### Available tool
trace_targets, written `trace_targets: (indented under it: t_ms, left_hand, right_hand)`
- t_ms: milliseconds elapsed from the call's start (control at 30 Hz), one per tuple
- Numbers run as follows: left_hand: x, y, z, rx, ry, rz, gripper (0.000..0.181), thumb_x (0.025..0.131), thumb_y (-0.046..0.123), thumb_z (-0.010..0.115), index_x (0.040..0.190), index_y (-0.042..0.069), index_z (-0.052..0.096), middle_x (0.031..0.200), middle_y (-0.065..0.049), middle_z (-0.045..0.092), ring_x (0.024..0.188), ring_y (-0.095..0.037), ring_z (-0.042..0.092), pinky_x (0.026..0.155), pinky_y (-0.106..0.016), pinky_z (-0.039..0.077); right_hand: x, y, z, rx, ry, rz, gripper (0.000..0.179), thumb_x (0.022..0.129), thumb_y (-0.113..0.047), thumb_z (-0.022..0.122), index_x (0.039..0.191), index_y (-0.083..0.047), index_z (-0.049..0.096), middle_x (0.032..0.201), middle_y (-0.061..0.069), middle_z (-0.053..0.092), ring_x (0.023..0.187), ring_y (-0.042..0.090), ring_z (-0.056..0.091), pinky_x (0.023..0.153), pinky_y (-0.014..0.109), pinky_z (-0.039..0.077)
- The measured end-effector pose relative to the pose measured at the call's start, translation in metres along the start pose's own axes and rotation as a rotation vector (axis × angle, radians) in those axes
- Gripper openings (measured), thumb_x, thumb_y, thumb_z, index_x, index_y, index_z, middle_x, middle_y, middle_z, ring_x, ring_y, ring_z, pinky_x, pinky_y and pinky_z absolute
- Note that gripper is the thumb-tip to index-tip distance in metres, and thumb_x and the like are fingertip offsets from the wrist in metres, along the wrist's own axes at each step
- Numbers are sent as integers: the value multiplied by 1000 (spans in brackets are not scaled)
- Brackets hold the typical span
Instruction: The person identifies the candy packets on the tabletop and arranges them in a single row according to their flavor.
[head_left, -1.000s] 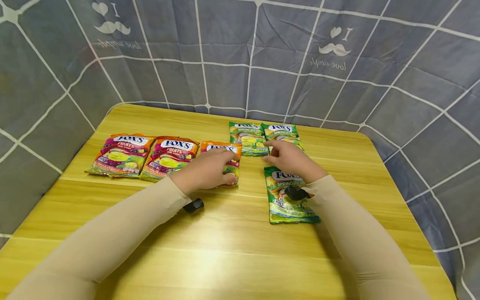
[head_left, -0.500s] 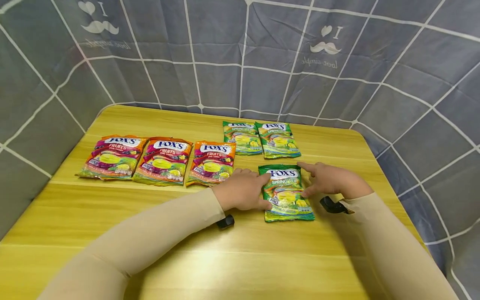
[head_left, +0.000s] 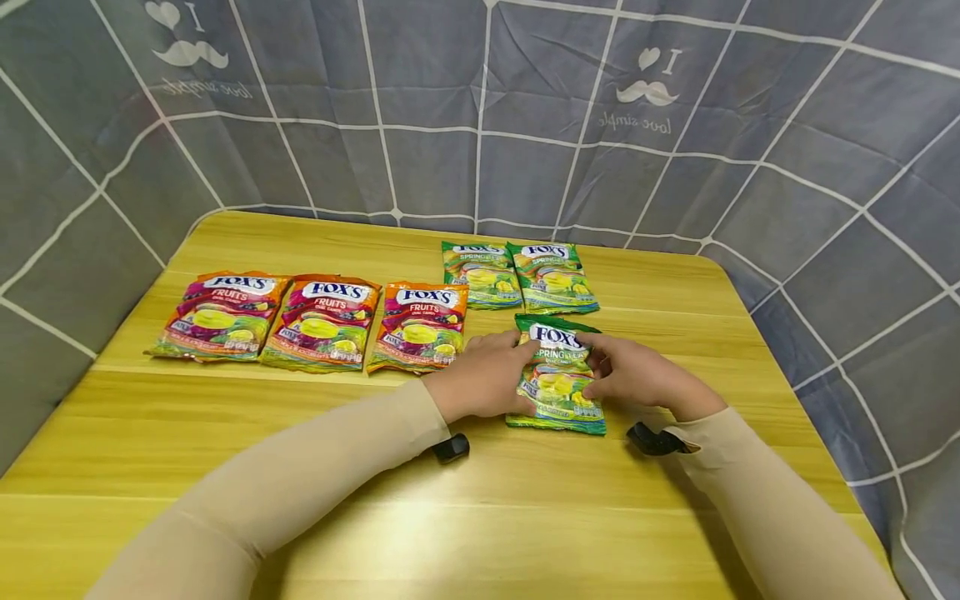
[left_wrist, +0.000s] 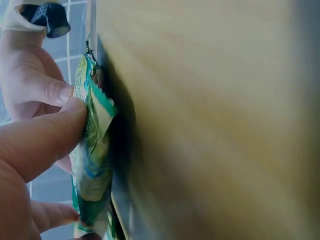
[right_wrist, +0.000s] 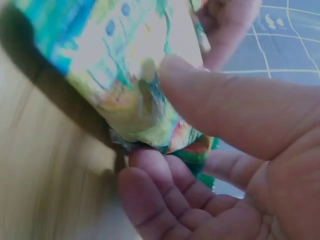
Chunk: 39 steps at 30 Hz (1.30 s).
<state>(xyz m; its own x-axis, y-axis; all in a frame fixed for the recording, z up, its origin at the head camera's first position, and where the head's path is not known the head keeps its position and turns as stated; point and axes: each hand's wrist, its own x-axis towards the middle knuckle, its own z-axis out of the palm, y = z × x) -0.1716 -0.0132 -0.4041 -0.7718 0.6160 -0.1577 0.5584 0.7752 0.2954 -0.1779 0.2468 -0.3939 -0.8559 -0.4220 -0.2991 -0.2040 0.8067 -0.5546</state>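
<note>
A green FOX'S Spring Tea candy bag is between my two hands, in front of the other bags. My left hand grips its left edge, thumb on the front. At the right edge my right hand pinches it; in the right wrist view the thumb presses the printed face and the fingers curl beneath. In the left wrist view a dark shadow runs along the candy bag, which looks slightly raised from the table. My left fingertips are partly hidden behind it.
Two more green candy bags, a left one and a right one, lie side by side behind. Three orange-and-purple FOX'S Fruits bags form a row at left. A grey checked curtain surrounds the wooden table.
Both hands came from the bags behind to the front green bag and took hold of its sides. Over the last half second it moved slightly left and away from me.
</note>
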Motion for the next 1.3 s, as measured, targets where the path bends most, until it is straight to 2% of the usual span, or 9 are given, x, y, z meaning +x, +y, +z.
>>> trace_targets:
  t_ms: [100, 200, 300, 500, 600, 700, 867, 1100, 1300]
  left_hand:
    - [-3, -9, -8, -10, 50, -18, 101, 89, 57, 80, 167, 16, 31, 170, -16, 34, 156, -37, 36, 124, -57, 31]
    - [-5, -19, -14, -16, 97, -49, 102, 89, 54, 82, 167, 14, 31, 171, -15, 33, 157, -37, 34, 124, -61, 28]
    - [-6, -30, -17, -15, 109, -90, 102, 90, 54, 81, 168, 12, 29, 172, -13, 32, 158, -35, 32, 126, -64, 24]
    - [-1, -46, -17, 6, 48, -151, 100, 94, 59, 73, 168, 12, 27, 174, -9, 28, 162, -31, 26, 128, -62, 20]
    - [-1, -49, -18, 2, 12, -162, 96, 94, 60, 71, 168, 14, 30, 174, -10, 27, 162, -32, 24, 128, -62, 21]
    - [-1, -50, -19, -1, -9, -175, 94, 94, 59, 72, 167, 16, 31, 173, -12, 29, 161, -34, 25, 127, -62, 23]
    - [-1, -53, -18, 0, -32, -192, 93, 96, 60, 69, 169, 18, 28, 171, -13, 34, 161, -35, 27, 127, -62, 23]
    - [-1, -52, -17, 8, -44, -188, 91, 98, 58, 67, 168, 16, 28, 171, -16, 33, 161, -38, 26, 128, -62, 23]
    - [-1, -49, -19, 27, -46, -183, 90, 98, 57, 69, 168, 16, 30, 171, -16, 34, 160, -37, 28, 128, -62, 23]
  right_hand:
    - [10, -6, 5, 44, 44, -18, 89, 92, -14, 83, 163, 3, 32, 124, 19, 63, 102, 25, 66, 89, 39, 57]
    - [21, -12, 8, 65, 73, -26, 89, 92, -15, 83, 164, -1, 32, 138, 22, 59, 115, 31, 68, 99, 46, 58]
    - [32, -16, 10, 62, 76, -35, 89, 94, -17, 82, 165, -3, 30, 146, 22, 55, 120, 33, 65, 103, 50, 55]
    - [47, -16, 11, -14, 83, -65, 91, 94, -22, 81, 166, -5, 29, 124, 17, 54, 103, 28, 53, 89, 42, 47]
    - [51, -15, 11, -19, 76, -103, 92, 94, -22, 82, 166, -5, 28, 117, 15, 51, 101, 27, 49, 87, 42, 44]
    - [53, -14, 12, -20, 58, -114, 93, 94, -25, 82, 167, -7, 27, 124, 17, 49, 108, 30, 50, 93, 45, 46]
    - [56, -15, 10, -84, 33, -67, 92, 95, -34, 80, 169, -17, 27, 136, 22, 51, 119, 34, 55, 103, 52, 50]
    - [60, -22, 6, -67, -23, -56, 90, 97, -29, 79, 169, -17, 26, 98, 10, 61, 84, 22, 53, 77, 36, 46]
    - [59, -26, 5, -81, -40, -39, 90, 97, -26, 79, 169, -15, 25, 92, 8, 59, 79, 21, 50, 71, 33, 43]
